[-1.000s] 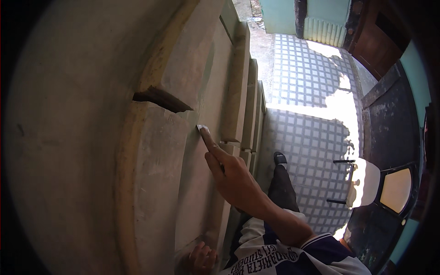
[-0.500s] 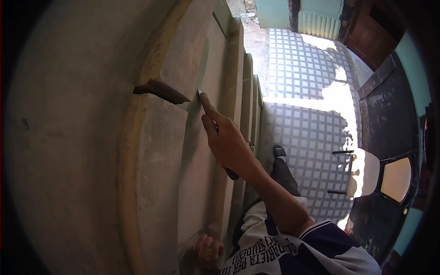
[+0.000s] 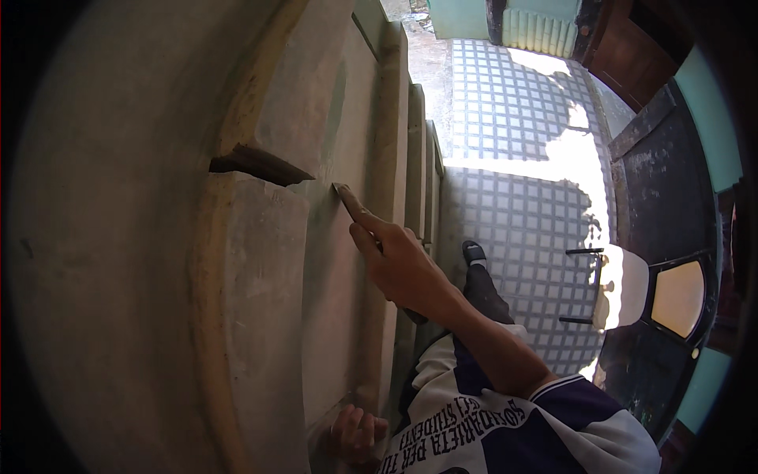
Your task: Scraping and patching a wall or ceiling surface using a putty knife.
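Note:
My right hand [image 3: 403, 261] grips a slim tool with a dark handle [image 3: 415, 317], its index finger stretched along it. The small metal blade [image 3: 337, 189] meets the pale recessed panel [image 3: 347, 261], just right of a dark notch [image 3: 264, 165] in the raised concrete ledge. Whether it is a knife or a scraper I cannot tell. A greenish patch [image 3: 335, 103] marks the panel beyond the tip. My left hand [image 3: 359, 433] is low in the view, its fingers curled, close to the near end of the panel. What they hold, if anything, is hidden.
Stepped concrete mouldings [image 3: 392, 158] run along the panel's right side. On the right is a tiled floor [image 3: 521, 205] with bright sun patches. A pale-seated chair [image 3: 624, 288] stands there, beside a dark panel [image 3: 659, 189]. My sandalled foot [image 3: 474, 253] is on the tiles.
My right hand has drawn the blade down the panel toward me, past the notch. The whole view has shifted slightly. My left hand keeps its place.

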Available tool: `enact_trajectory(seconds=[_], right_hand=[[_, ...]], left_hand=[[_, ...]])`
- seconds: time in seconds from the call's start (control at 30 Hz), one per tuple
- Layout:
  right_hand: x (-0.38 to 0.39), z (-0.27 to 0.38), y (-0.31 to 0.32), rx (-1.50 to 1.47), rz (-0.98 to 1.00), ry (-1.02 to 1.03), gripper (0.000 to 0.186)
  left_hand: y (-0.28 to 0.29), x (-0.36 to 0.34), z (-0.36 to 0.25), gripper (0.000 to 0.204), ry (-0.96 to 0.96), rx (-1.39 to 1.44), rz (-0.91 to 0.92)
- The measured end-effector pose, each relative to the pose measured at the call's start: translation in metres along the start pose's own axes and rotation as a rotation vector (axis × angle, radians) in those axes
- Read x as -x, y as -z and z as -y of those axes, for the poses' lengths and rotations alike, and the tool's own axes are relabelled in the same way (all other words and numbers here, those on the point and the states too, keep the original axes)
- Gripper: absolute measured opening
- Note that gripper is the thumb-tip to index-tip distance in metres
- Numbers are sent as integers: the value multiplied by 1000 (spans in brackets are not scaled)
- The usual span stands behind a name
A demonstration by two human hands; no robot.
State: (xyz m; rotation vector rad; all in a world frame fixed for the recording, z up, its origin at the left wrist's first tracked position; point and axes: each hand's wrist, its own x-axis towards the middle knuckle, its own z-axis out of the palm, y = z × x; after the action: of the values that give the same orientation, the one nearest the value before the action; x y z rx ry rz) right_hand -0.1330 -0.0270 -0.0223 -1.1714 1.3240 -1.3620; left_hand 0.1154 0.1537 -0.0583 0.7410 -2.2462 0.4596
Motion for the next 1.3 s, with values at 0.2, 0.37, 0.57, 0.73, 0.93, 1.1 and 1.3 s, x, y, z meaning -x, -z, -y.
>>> enact_trajectory(seconds=[0.2,0.37,0.57,0.73,0.93,1.1,1.3], right_hand=[[-10,26,28,47,178,-306,50],[2,14,18,38,136,-181,50],[-10,-1,13,37,-21,26,51],[-2,6,14,76,110,-106,51],[-16,10,17,88,38,-63,51],[-19,16,19,101,132,-174,52],[-20,-9,5,-10,23,10,53]], left_hand=[[6,10,0,16,44,-11,112],[4,11,-1,21,52,-101,67],[3,-1,-3,17,64,-28,83],[0,5,0,16,28,-59,43],[-9,9,6,17,4,-78,-27],[-2,8,2,17,65,-103,38],[2,14,-3,16,82,-139,107]])
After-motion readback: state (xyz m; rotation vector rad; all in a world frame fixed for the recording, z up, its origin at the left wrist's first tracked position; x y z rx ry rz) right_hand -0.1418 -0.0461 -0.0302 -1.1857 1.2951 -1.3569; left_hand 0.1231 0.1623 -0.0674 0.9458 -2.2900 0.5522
